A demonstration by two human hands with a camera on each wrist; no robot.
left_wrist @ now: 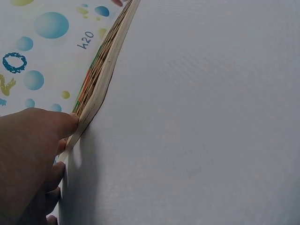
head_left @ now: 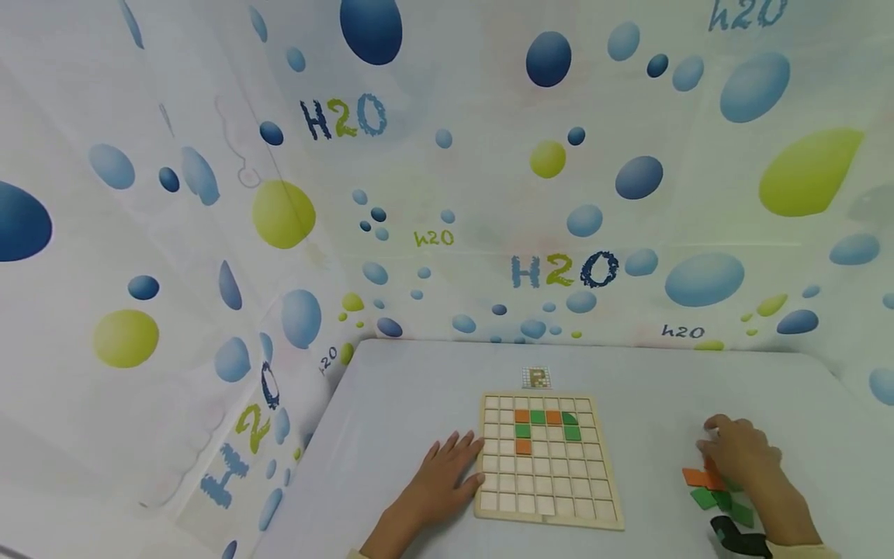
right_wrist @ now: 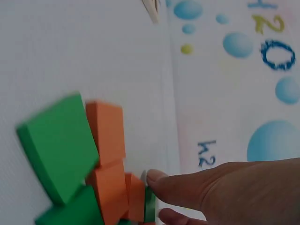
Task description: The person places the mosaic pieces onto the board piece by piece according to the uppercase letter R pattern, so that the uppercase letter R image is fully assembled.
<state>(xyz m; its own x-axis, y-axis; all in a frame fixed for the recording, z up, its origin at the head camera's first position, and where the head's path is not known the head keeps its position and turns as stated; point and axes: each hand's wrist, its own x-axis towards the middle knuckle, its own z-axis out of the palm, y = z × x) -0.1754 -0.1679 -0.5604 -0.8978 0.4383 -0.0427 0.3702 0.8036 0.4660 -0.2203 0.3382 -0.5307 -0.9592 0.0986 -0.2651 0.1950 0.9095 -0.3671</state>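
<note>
A square wooden grid board (head_left: 548,485) lies on the white table in the head view. Orange tiles (head_left: 524,446) and green tiles (head_left: 537,417) fill several cells in its upper part, forming a bent line; one green piece has a rounded corner. Along the board's left edge rests my left hand (head_left: 445,477), fingers extended, its thumb touching the rim (left_wrist: 96,96) in the left wrist view. My right hand (head_left: 742,450) is over a loose pile of orange tiles (right_wrist: 110,136) and green tiles (right_wrist: 61,145), fingers bent loosely. Its thumb is beside the tiles; no held tile shows.
A small card (head_left: 536,378) with a pixel pattern lies just behind the board. Beside my right wrist is a black curved object (head_left: 736,537). A white sheet printed with blue and green drops (head_left: 705,279) hangs behind and to the left of the table.
</note>
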